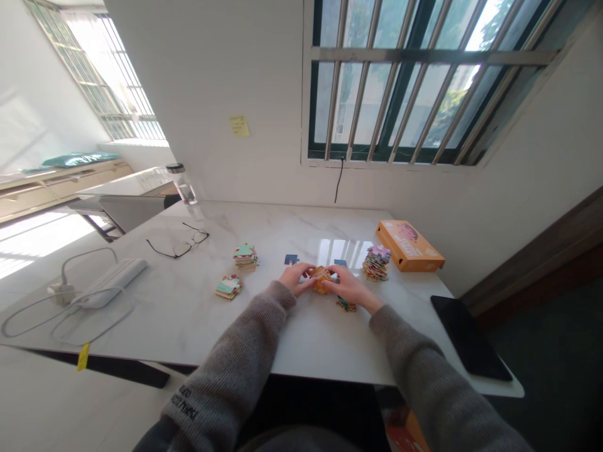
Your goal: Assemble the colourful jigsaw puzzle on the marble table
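Observation:
My left hand and my right hand meet over the white marble table, fingers pinched on a small orange bunch of puzzle pieces held between them. A few more pieces lie partly under my right wrist. Two single blue pieces rest just beyond my hands. Stacks of puzzle pieces stand at left, front left and right.
An orange puzzle box lies at the far right, a dark tablet near the right edge. Eyeglasses, a water bottle, and a white power strip with cables occupy the left side. A barred window is ahead.

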A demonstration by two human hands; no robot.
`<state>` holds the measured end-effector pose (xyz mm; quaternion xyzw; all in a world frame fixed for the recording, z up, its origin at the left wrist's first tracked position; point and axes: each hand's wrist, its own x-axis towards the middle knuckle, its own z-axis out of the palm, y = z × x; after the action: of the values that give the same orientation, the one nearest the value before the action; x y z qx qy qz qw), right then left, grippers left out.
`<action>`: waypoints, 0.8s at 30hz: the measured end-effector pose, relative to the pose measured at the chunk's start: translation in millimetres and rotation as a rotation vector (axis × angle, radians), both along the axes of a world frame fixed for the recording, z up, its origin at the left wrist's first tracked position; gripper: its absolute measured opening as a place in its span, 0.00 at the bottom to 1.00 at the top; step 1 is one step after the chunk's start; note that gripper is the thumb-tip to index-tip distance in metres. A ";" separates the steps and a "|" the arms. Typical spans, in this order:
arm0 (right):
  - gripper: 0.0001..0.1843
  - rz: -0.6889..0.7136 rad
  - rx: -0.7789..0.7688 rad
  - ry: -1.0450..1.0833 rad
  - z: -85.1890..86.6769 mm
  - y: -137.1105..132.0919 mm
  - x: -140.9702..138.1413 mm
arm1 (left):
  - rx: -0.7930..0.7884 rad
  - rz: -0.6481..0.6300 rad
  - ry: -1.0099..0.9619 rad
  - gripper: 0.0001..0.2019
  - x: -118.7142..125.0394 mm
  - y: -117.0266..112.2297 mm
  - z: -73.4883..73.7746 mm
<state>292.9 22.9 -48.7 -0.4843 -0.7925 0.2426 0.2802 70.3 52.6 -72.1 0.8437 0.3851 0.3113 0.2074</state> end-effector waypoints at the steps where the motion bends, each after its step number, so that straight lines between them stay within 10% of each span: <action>1: 0.20 -0.007 0.006 -0.009 -1.9 0.7 -0.5 | 0.005 0.025 0.026 0.19 0.5 -0.3 0.3; 9: 0.28 -0.125 0.028 -0.219 -13.4 -1.5 -12.4 | 0.035 0.234 0.282 0.21 6.7 -5.6 2.7; 24: 0.30 -0.159 0.052 -0.387 -4.0 -33.9 -11.2 | 0.060 0.178 0.324 0.23 3.7 -9.6 5.9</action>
<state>281.7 -11.0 -52.6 -0.5756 -0.7968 0.1016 0.1533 74.0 43.0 -66.2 0.8513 0.4770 0.1998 0.0890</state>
